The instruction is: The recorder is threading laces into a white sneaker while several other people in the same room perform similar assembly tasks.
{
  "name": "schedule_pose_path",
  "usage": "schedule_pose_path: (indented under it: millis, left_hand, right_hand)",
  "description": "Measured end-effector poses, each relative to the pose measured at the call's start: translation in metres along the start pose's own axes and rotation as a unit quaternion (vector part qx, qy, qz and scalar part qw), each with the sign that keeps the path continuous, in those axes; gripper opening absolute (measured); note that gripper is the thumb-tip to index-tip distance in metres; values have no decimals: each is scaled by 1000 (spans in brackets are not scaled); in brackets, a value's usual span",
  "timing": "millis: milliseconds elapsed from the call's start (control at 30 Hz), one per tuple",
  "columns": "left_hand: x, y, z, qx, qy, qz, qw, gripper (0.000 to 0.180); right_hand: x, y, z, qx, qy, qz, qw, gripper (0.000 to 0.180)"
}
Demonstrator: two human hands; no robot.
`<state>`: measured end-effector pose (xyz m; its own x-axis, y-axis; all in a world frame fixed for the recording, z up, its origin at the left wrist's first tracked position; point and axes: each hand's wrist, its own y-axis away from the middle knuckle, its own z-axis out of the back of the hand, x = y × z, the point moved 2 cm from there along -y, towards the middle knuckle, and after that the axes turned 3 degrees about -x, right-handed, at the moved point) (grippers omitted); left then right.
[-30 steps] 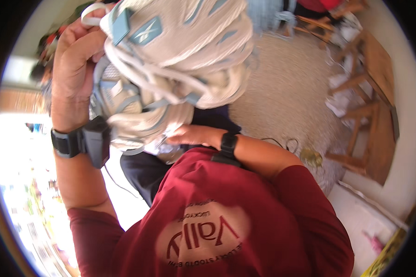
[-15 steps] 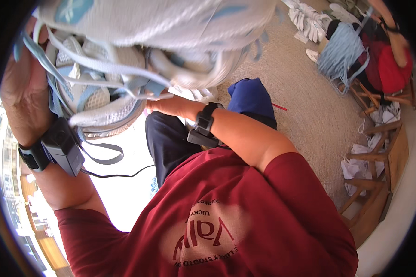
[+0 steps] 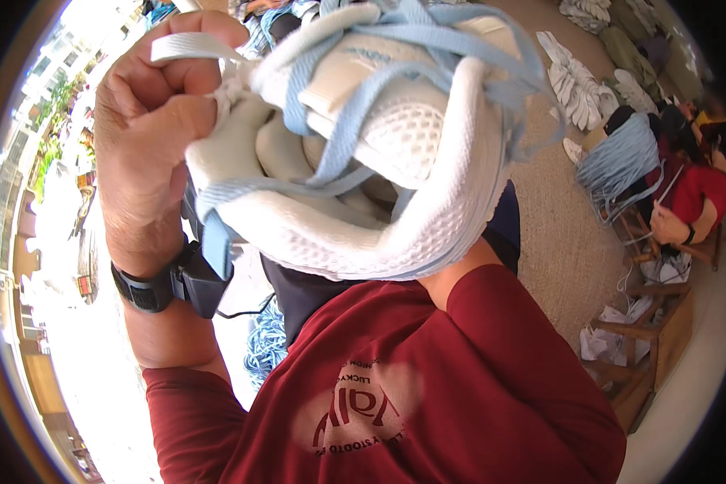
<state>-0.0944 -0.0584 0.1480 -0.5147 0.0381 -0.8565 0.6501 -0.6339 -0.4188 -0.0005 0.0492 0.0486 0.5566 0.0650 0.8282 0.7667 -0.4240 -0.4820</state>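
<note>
Lifting a white mesh shoe (image 3: 379,169) close under the head camera, the person fills most of the view with it. Pale blue lace (image 3: 355,121) already crosses the tongue several times, so the threading looks well along; the ends hang loose, one strand trailing off toward the right, and no knot shows, so tightening and tying appear to be what is left, as far as this angle lets me judge. The left hand (image 3: 149,137) is closed into a loose fist at the shoe's left end, thumb and forefinger pressed together on a flat white pull tab (image 3: 189,48), the remaining fingers curled in behind it. A black wrist strap (image 3: 165,282) carrying a small dark device sits on that forearm. The right hand is hidden behind the shoe; only its forearm rises from the red sleeve (image 3: 508,339) to the underside, so whether those fingers are spread or clamped cannot be told, though it probably supports the sole. Below the shoe a tangle of blue lace (image 3: 266,347) lies in the lap. On the woven mat (image 3: 557,226) to the right sit stacks of white shoe parts (image 3: 577,77) and a bundle of blue laces (image 3: 621,165), beside another person in red (image 3: 698,198) and a wooden stool (image 3: 645,347).
</note>
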Motion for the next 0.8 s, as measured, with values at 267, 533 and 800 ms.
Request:
schedule_pose_path:
  millis: [267, 533, 800]
  left_hand:
    - [-27, -33, -34, -112, 139, -136, 975, 22]
    - [-33, -63, -86, 79, 90, -164, 979, 15]
    - [-9, -83, -283, 289, 222, -44, 930, 19]
  right_hand:
    - [-24, 148, 74, 57, 165, -25, 984, 49]
    - [-86, 83, 188, -74, 432, -56, 897, 37]
    - [-172, 103, 277, -222, 536, -176, 795, 25]
